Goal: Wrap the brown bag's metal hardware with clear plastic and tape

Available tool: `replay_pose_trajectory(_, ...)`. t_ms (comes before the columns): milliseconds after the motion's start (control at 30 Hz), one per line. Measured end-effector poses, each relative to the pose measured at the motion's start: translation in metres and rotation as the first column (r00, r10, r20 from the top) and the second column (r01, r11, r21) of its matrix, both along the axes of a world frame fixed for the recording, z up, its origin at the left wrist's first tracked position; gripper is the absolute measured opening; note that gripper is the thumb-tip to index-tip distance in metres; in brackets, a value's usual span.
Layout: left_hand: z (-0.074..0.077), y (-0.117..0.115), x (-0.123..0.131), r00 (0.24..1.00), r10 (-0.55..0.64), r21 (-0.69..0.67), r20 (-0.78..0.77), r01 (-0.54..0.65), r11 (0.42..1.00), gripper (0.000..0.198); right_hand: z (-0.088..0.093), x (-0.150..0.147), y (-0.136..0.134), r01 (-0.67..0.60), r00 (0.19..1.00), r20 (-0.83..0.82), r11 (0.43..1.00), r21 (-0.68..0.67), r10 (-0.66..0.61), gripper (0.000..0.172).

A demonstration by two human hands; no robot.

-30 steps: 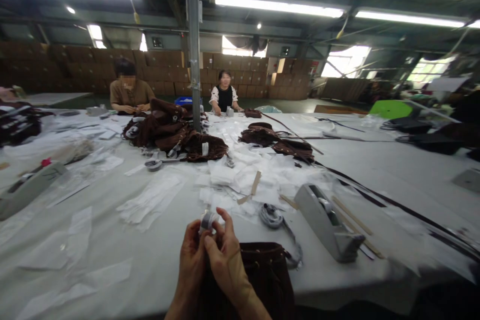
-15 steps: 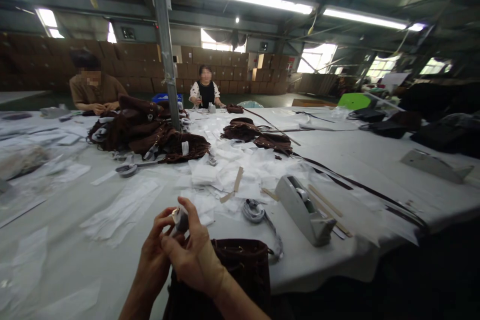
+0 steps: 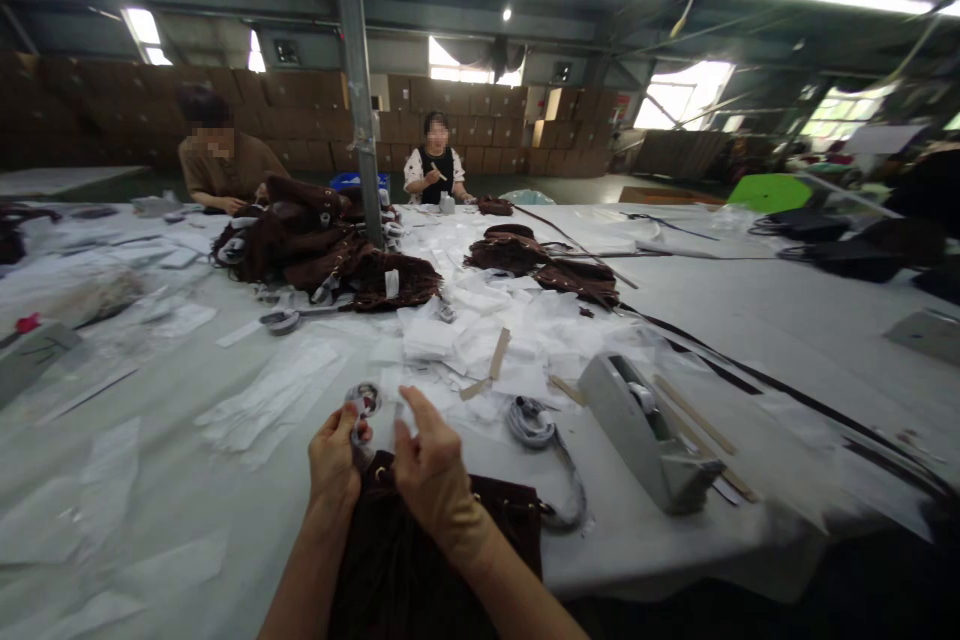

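Note:
My left hand (image 3: 336,450) is closed on a rolled, grey-wrapped strap (image 3: 366,400), its coil sticking up past the fingertips. Just right of it, my right hand (image 3: 435,460) has its index finger raised and its thumb below. A pale, translucent scrap shows by those fingertips, blurred and too small to name. Beneath both hands is a dark brown bag (image 3: 420,560) with metal eyelets along its top edge. From the bag's right side runs another grey-wrapped strap (image 3: 531,422), coiled on the table.
A grey tape dispenser (image 3: 637,430) stands to the right, beside cardboard strips. White paper sheets (image 3: 480,320) cover the table's middle. Brown fringed bags (image 3: 322,245) are heaped by a metal post (image 3: 360,120). Two co-workers sit across the table.
My hands, earlier together around the wrapped roll, have moved apart: the right has drawn off to the right, while the left keeps the roll. The view has shifted left.

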State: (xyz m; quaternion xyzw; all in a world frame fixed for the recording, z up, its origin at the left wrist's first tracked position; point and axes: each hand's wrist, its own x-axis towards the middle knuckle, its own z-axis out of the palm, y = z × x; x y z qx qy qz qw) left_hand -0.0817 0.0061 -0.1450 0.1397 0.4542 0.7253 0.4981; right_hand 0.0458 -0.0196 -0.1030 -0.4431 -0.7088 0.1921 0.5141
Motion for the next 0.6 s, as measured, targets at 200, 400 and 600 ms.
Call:
replay_pose_trajectory(200, 0.007, 0.022, -0.005, 0.996, -0.084, 0.086, 0.039, 0.08, 0.993, 0.049, -0.019, 0.128, 0.073, 0.588, 0.805, 0.212, 0.794, -0.157, -0.554, 0.058)
replay_pose_trajectory(400, -0.014, 0.047, 0.005, 0.996, -0.064, 0.011, -0.063, 0.065, 0.998, 0.053, -0.048, 0.173, 0.106, 0.627, 0.779, 0.287, 0.698, -0.346, -0.558, 0.062)
replay_pose_trajectory(600, -0.028, 0.041, -0.018, 0.925, -0.071, -0.156, -0.372, 0.013, 0.988, 0.038, -0.013, 0.18, 0.107, 0.551, 0.822, 0.103, 0.739, -0.387, -0.559, 0.035)
